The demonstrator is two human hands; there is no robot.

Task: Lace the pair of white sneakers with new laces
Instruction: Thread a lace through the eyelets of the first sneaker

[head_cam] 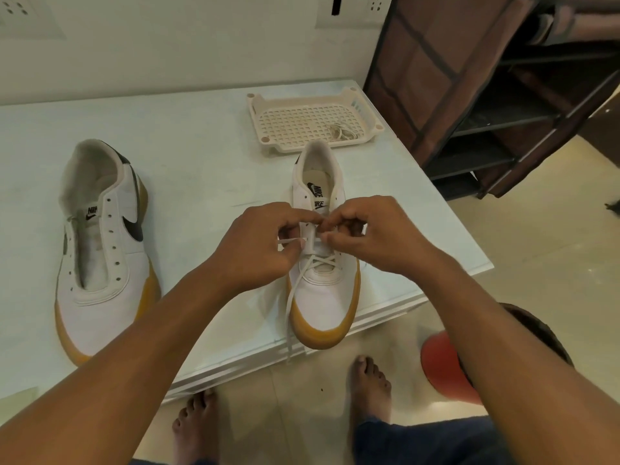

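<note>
One sneaker (324, 298) on table (201, 156): left hand (258, 243) and right hand (365, 233) each pinch its white lace (289, 330). The unlaced second sneaker (100, 263) lies apart; a tray (302, 101) holds another lace (340, 131).

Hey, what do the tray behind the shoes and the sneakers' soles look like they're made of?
The perforated tray looks like cream moulded plastic, matte, given its even grid of holes and rounded rim. The sneaker soles look like gum rubber, amber and smooth, though a synthetic look-alike is possible.

Left hand (255, 245), right hand (372, 236), both pinching lace (290, 297), sneaker (323, 297)
</note>
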